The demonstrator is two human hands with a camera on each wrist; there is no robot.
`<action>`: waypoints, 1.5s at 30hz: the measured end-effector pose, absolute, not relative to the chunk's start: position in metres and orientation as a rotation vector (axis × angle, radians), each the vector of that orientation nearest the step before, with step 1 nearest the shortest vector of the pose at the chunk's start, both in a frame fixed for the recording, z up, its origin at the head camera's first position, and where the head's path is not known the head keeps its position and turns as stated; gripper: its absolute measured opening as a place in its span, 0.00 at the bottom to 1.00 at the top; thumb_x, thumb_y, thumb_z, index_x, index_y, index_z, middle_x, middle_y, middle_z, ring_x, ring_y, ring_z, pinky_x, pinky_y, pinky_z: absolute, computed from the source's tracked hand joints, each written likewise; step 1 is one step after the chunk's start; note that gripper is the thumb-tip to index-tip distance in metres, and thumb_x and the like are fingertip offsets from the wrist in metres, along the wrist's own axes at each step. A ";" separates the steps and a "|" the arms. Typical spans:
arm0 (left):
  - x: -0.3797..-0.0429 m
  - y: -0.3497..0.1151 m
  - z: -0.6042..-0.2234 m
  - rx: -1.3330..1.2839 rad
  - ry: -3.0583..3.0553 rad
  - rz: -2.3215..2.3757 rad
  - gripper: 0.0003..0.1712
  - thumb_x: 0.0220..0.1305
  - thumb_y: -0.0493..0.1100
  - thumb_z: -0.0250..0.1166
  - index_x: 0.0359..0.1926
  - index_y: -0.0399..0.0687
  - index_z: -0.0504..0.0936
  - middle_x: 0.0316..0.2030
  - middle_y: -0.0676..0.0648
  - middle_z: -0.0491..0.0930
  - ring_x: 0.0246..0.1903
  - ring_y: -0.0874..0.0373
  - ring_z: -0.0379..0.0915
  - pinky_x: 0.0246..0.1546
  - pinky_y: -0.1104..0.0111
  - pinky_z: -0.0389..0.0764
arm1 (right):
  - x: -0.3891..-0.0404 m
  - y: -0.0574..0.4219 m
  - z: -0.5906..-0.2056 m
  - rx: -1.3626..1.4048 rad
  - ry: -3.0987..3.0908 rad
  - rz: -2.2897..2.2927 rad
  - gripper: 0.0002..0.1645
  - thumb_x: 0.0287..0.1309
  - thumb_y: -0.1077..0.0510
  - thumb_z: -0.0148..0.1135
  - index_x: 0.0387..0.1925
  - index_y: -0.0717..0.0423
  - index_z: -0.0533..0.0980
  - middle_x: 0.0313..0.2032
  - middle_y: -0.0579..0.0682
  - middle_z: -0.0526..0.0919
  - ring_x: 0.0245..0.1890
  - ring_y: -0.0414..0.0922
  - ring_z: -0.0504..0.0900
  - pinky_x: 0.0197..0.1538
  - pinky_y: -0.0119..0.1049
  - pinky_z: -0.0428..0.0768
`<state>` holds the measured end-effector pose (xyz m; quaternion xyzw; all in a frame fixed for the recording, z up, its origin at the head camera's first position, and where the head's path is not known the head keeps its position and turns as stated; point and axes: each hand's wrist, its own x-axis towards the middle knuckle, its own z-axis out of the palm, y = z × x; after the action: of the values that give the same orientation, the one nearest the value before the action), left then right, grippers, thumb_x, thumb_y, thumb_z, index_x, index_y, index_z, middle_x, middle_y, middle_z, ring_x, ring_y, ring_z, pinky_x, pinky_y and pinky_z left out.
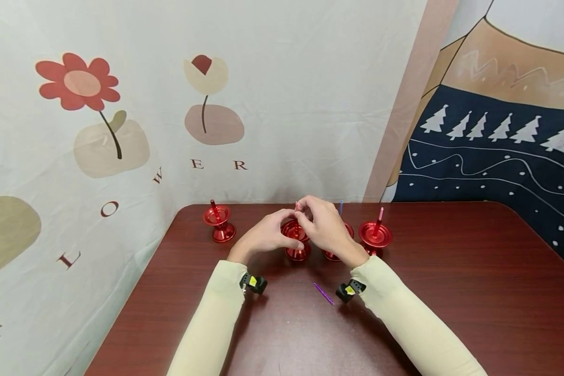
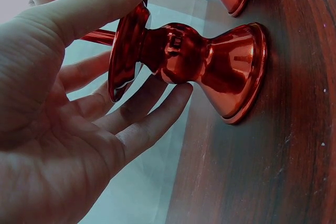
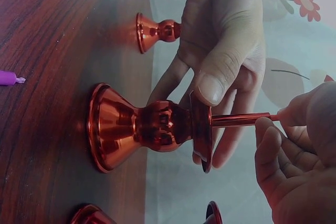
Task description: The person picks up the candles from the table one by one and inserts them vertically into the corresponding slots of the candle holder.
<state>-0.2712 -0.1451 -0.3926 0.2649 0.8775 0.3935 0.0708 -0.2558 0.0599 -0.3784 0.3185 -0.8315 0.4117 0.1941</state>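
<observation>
A shiny red candle holder (image 3: 163,125) stands upright on the table, a thin metallic red tube (image 3: 239,120) rising from its dish. My left hand (image 1: 271,231) holds it by the dish, thumb on the rim (image 2: 123,61) and fingers behind. At the tube's top my right hand (image 1: 323,222) pinches a small red candle (image 3: 274,117), mostly hidden by the fingertips. A purple candle (image 1: 324,293) lies on the table, nearer the wrists.
Another red holder (image 1: 223,230) stands at the left, its tube bare. To the right, one holder carries a blue candle (image 1: 341,207), partly behind my right hand, and another holder (image 1: 375,236) carries a pink candle (image 1: 380,214). A printed cloth (image 1: 291,104) hangs behind the table.
</observation>
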 end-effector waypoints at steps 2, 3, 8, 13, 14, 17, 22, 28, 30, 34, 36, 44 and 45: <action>-0.271 -0.145 -0.393 0.795 2.637 1.187 0.45 0.57 0.47 0.85 0.74 0.44 0.78 0.72 0.45 0.78 0.73 0.50 0.71 0.77 0.51 0.68 | -0.256 0.060 -0.378 0.900 -2.323 1.158 0.03 0.72 0.67 0.67 0.44 0.64 0.82 0.39 0.55 0.87 0.35 0.48 0.87 0.38 0.40 0.84; -0.271 -0.145 -0.393 0.794 2.637 1.187 0.45 0.57 0.47 0.86 0.74 0.44 0.78 0.72 0.45 0.78 0.73 0.50 0.71 0.77 0.51 0.68 | -0.256 0.060 -0.378 0.902 -2.321 1.161 0.03 0.72 0.67 0.67 0.44 0.64 0.82 0.39 0.55 0.88 0.35 0.48 0.87 0.38 0.40 0.84; -0.272 -0.144 -0.393 0.775 2.630 1.196 0.46 0.57 0.47 0.86 0.74 0.44 0.77 0.72 0.45 0.78 0.74 0.50 0.70 0.77 0.51 0.67 | -0.255 0.062 -0.378 0.869 -2.338 1.198 0.04 0.71 0.66 0.69 0.45 0.63 0.83 0.39 0.54 0.88 0.33 0.47 0.87 0.36 0.37 0.83; -0.272 -0.144 -0.394 0.759 2.633 1.191 0.48 0.58 0.48 0.85 0.76 0.42 0.76 0.72 0.44 0.78 0.72 0.49 0.72 0.76 0.51 0.69 | -0.250 0.067 -0.376 0.832 -2.338 1.212 0.07 0.68 0.65 0.71 0.45 0.60 0.83 0.35 0.50 0.87 0.29 0.42 0.83 0.33 0.35 0.81; -0.272 -0.144 -0.394 0.757 2.634 1.190 0.48 0.58 0.48 0.85 0.76 0.41 0.75 0.71 0.43 0.78 0.71 0.49 0.72 0.75 0.51 0.70 | -0.248 0.068 -0.375 0.831 -2.336 1.208 0.07 0.67 0.65 0.72 0.45 0.59 0.83 0.35 0.49 0.86 0.29 0.41 0.83 0.34 0.36 0.81; -0.272 -0.144 -0.394 0.753 2.635 1.193 0.48 0.58 0.48 0.85 0.76 0.41 0.75 0.71 0.44 0.78 0.69 0.50 0.74 0.74 0.51 0.72 | -0.243 0.073 -0.372 0.835 -2.335 1.196 0.07 0.66 0.64 0.72 0.44 0.58 0.83 0.33 0.47 0.86 0.29 0.40 0.83 0.35 0.37 0.81; -0.273 -0.143 -0.395 0.765 2.622 1.215 0.47 0.58 0.46 0.86 0.75 0.42 0.76 0.69 0.45 0.80 0.66 0.51 0.76 0.71 0.53 0.75 | -0.231 0.083 -0.370 0.859 -2.376 1.171 0.07 0.66 0.64 0.71 0.44 0.56 0.83 0.34 0.44 0.84 0.30 0.40 0.81 0.35 0.37 0.82; -0.273 -0.144 -0.396 0.770 2.608 1.231 0.46 0.59 0.44 0.85 0.76 0.43 0.76 0.66 0.45 0.81 0.63 0.52 0.78 0.68 0.55 0.78 | -0.216 0.099 -0.372 0.906 -2.399 1.146 0.07 0.65 0.65 0.71 0.43 0.54 0.83 0.33 0.42 0.83 0.29 0.39 0.80 0.34 0.36 0.81; -0.271 -0.144 -0.395 0.764 2.606 1.234 0.46 0.59 0.44 0.85 0.76 0.44 0.76 0.66 0.45 0.81 0.63 0.52 0.79 0.67 0.55 0.78 | -0.212 0.103 -0.374 0.919 -2.410 1.132 0.08 0.64 0.66 0.71 0.43 0.53 0.83 0.34 0.42 0.83 0.29 0.40 0.79 0.34 0.35 0.81; -0.271 -0.143 -0.396 0.763 2.598 1.245 0.46 0.59 0.45 0.85 0.76 0.44 0.76 0.67 0.44 0.81 0.63 0.51 0.78 0.67 0.54 0.78 | -0.204 0.112 -0.381 0.969 -2.425 1.087 0.09 0.63 0.66 0.72 0.43 0.54 0.84 0.35 0.41 0.85 0.30 0.39 0.81 0.35 0.34 0.82; -0.272 -0.143 -0.397 0.765 2.596 1.247 0.46 0.60 0.45 0.85 0.76 0.44 0.76 0.67 0.44 0.81 0.64 0.51 0.77 0.68 0.54 0.78 | -0.201 0.116 -0.385 1.008 -2.440 1.052 0.09 0.63 0.66 0.72 0.43 0.53 0.84 0.36 0.41 0.85 0.30 0.39 0.82 0.35 0.34 0.83; -0.271 -0.140 -0.396 0.775 2.607 1.224 0.45 0.60 0.45 0.85 0.76 0.45 0.76 0.69 0.45 0.80 0.71 0.50 0.73 0.73 0.51 0.73 | -0.189 0.123 -0.398 1.205 -2.616 0.912 0.08 0.63 0.64 0.76 0.42 0.58 0.85 0.33 0.40 0.85 0.32 0.36 0.84 0.36 0.32 0.84; -0.271 -0.140 -0.396 0.777 2.606 1.225 0.45 0.60 0.45 0.85 0.76 0.44 0.76 0.69 0.44 0.80 0.71 0.49 0.72 0.74 0.51 0.72 | -0.189 0.123 -0.399 1.219 -2.648 0.902 0.09 0.63 0.64 0.77 0.43 0.58 0.85 0.33 0.39 0.85 0.31 0.36 0.84 0.35 0.31 0.84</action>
<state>-0.2707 -0.1398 -0.3964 0.2597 0.8710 0.4094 0.0791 -0.1891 0.1233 -0.3990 0.3990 -0.8669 0.2954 0.0453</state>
